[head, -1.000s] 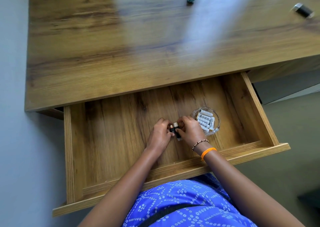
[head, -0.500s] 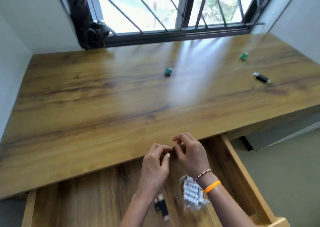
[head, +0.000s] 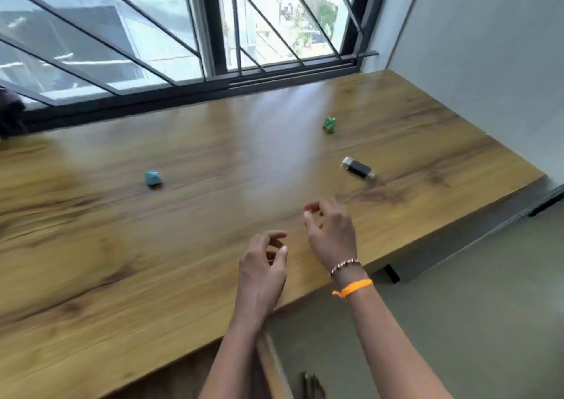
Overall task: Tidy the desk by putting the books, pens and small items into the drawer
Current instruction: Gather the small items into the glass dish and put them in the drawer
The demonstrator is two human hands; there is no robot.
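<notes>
Ahead of right grip (head: pixel 331 234), well apart: black flash drive (head: pixel 357 167) on worktop (head: pixel 91 261). Both grips (left (head: pixel 262 273) too) loosely curled, holding nothing.

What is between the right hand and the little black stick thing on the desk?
Nothing visible. The right hand hovers over the desk, empty, with fingers loosely curled. Only bare wood shows between it and the black USB stick, which lies farther back and a bit to the right.
</notes>
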